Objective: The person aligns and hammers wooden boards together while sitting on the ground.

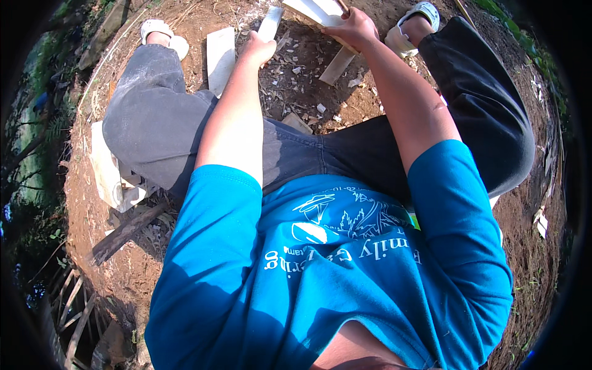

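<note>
My left hand (260, 49) is closed around the near end of a flat pale strip (270, 23). The strip points away from me, and I cannot tell whether it is wood or a blade. To the right, my right hand (356, 29) grips a pale wooden board (311, 10) that slants up to the left and runs out at the top edge. A thin brown piece, cut off by the picture's edge, shows above these fingers. Under the right hand, another narrow piece of wood (338, 66) rests on the ground. The two held things are apart.
Wood chips (297, 70) litter the brown soil between my legs. A flat board (220, 60) lies beside my left shin. Pale wood blocks (106, 166) and a dark stick (128, 233) are by my left thigh. Plants border the ground at far left and upper right.
</note>
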`<state>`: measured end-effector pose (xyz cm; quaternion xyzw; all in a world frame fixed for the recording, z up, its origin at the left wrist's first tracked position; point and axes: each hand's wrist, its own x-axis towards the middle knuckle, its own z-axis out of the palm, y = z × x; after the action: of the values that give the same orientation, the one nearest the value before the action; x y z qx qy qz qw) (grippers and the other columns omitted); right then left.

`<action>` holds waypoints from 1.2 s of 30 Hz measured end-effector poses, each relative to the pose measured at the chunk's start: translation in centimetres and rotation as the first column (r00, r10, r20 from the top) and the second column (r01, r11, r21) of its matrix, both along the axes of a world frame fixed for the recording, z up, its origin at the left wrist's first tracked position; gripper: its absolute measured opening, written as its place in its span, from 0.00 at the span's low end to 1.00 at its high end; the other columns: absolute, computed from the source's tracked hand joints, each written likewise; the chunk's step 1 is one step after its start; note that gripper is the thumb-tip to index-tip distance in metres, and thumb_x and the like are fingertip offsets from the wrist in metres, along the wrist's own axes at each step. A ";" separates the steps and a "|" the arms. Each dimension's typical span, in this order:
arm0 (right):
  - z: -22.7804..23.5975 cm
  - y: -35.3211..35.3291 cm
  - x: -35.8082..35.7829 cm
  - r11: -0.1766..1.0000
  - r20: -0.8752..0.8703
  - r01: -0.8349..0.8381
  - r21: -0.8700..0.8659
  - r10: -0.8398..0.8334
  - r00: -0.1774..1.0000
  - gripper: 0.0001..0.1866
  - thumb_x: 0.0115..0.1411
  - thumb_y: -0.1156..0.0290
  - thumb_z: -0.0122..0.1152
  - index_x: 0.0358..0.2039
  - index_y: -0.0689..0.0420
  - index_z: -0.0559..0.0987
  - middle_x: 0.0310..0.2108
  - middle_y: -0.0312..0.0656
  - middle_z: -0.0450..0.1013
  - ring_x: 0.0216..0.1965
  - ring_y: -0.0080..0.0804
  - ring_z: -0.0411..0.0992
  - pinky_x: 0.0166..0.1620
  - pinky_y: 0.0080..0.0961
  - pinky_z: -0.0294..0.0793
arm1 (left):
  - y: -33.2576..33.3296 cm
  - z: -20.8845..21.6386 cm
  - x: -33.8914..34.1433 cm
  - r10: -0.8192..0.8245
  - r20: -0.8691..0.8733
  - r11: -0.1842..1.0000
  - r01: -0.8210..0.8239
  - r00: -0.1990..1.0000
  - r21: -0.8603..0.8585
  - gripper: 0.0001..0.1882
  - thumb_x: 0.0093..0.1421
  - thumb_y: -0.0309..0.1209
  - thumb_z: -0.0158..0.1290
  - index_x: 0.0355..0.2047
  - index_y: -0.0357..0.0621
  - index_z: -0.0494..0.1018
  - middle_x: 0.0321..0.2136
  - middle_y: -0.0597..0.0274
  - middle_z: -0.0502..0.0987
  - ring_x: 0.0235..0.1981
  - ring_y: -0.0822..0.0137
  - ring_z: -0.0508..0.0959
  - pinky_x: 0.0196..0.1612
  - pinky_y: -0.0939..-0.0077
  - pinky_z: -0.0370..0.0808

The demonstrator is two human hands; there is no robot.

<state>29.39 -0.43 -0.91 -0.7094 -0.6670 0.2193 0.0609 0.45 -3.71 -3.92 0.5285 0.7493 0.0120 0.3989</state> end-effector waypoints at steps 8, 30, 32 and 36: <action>-1.1 -1.3 -0.2 0.998 -0.025 -0.060 0.003 0.060 0.998 0.45 0.37 0.34 0.79 0.45 0.56 0.78 0.46 0.46 0.78 0.52 0.40 0.77 0.56 0.35 0.74 | -0.8 -1.9 1.3 -0.077 0.216 0.997 0.074 0.973 0.018 0.34 0.54 0.48 0.66 0.54 0.38 0.76 0.51 0.45 0.81 0.52 0.53 0.81 0.56 0.61 0.76; -2.1 -1.1 0.0 0.996 -0.094 0.022 0.082 -0.014 0.996 0.43 0.36 0.34 0.80 0.42 0.55 0.77 0.42 0.43 0.79 0.46 0.36 0.79 0.50 0.33 0.77 | 0.0 -2.0 -2.3 0.091 -0.142 0.980 -0.062 0.986 0.191 0.30 0.53 0.56 0.65 0.47 0.45 0.83 0.44 0.52 0.85 0.46 0.58 0.85 0.53 0.62 0.79; -1.1 -1.1 -1.7 0.995 -0.062 -0.049 0.092 0.055 0.997 0.42 0.37 0.35 0.80 0.41 0.55 0.77 0.42 0.44 0.79 0.47 0.37 0.79 0.51 0.33 0.77 | -0.2 -2.5 -2.7 0.061 0.100 0.983 -0.077 0.993 0.167 0.31 0.50 0.54 0.70 0.45 0.41 0.83 0.40 0.53 0.86 0.43 0.60 0.85 0.50 0.66 0.79; -0.7 -2.2 -1.5 0.988 0.028 -0.144 0.057 0.143 0.989 0.39 0.39 0.37 0.80 0.41 0.53 0.76 0.42 0.42 0.78 0.48 0.38 0.79 0.52 0.35 0.77 | -0.5 -2.1 0.2 -0.052 0.163 0.999 0.051 0.985 0.009 0.35 0.47 0.46 0.75 0.52 0.41 0.80 0.45 0.52 0.85 0.47 0.62 0.84 0.52 0.67 0.79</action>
<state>27.91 -2.62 -1.64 -0.6600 -0.7232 0.1950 0.0576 0.64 -4.26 -6.04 0.5457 0.7003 0.0467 0.4578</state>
